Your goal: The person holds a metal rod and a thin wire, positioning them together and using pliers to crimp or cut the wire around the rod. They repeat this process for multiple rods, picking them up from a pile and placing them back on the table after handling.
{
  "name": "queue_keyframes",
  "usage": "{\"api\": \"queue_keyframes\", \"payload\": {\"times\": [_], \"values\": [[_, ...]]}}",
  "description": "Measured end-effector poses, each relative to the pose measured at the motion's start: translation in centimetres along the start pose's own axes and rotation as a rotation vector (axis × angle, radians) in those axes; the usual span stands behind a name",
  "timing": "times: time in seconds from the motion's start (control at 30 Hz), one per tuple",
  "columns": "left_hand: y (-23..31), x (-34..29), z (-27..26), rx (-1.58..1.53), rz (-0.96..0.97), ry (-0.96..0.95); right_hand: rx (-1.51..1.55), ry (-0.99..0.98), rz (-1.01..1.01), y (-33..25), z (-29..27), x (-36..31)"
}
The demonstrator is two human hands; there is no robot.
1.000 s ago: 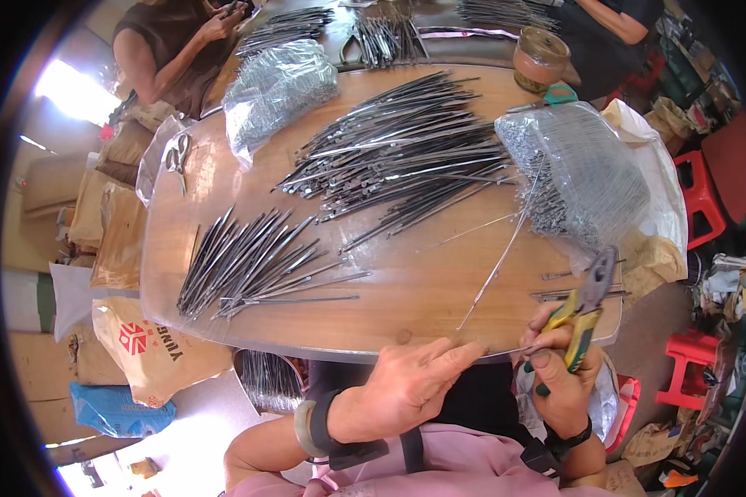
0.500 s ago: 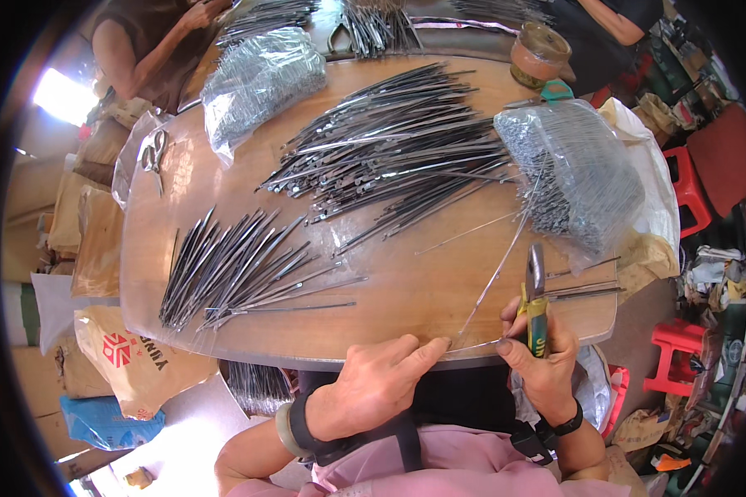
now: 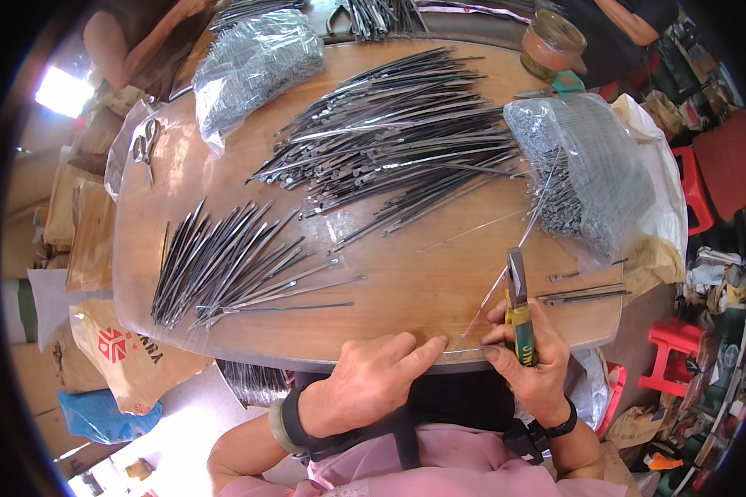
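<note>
Pliers [image 3: 518, 311] with yellow and dark green handles stand upright in my right hand [image 3: 539, 369], jaws pointing away from me. A thin metal wire [image 3: 464, 351] spans the short gap between my hands at the table's near edge. The thumb and fingertips of my right hand meet its right end. My left hand [image 3: 377, 381] is closed, its index fingertip and thumb at the left end; part of the grip is hidden. Just beyond, a thin pale strand [image 3: 491, 291] slants towards a clear plastic bag [image 3: 584, 178] of thin metal pieces.
Dark metal strips lie in a large pile [image 3: 389, 141] mid-table and a smaller pile [image 3: 224, 265] at left. Scissors [image 3: 146, 151], another filled bag [image 3: 257, 74], a jar [image 3: 553, 43] and a few strips [image 3: 584, 294] surround them. Red stools [image 3: 673, 356] stand at right. Two people sit across.
My right hand has moved slightly left with the pliers, closer to my left hand. The whole view has shifted a little.
</note>
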State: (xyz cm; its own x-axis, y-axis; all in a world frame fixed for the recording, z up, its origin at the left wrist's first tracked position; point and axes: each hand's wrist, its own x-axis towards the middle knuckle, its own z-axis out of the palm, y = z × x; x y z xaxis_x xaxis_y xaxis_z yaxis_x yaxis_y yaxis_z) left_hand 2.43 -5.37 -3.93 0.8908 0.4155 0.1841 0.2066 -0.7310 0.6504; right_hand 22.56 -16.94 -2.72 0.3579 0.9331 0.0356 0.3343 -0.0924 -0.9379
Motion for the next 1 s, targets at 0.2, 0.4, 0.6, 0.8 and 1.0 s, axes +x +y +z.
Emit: {"api": "queue_keyframes", "payload": {"times": [0.2,0.4,0.6,0.8,1.0], "values": [[-0.2,0.1,0.4,-0.047,0.039,-0.031,0.054,-0.017,0.043,0.7,-0.2,-0.6],[-1.1,1.5,-3.8,-0.112,-0.105,0.064,-0.015,0.096,0.082,1.8,-2.0,-1.4],[-7.2,4.7,-5.9,0.506,-0.2,0.092,0.937,0.179,0.389,2.2,-3.4,-1.4],[-4.7,5.1,-9.1,0.479,-0.121,0.163,1.125,0.172,0.455,1.8,-3.9,-2.5],[-2.1,-4.4,-6.4,-0.435,-0.618,0.478,0.685,0.214,0.314,2.4,-6.0,-4.4]]}}
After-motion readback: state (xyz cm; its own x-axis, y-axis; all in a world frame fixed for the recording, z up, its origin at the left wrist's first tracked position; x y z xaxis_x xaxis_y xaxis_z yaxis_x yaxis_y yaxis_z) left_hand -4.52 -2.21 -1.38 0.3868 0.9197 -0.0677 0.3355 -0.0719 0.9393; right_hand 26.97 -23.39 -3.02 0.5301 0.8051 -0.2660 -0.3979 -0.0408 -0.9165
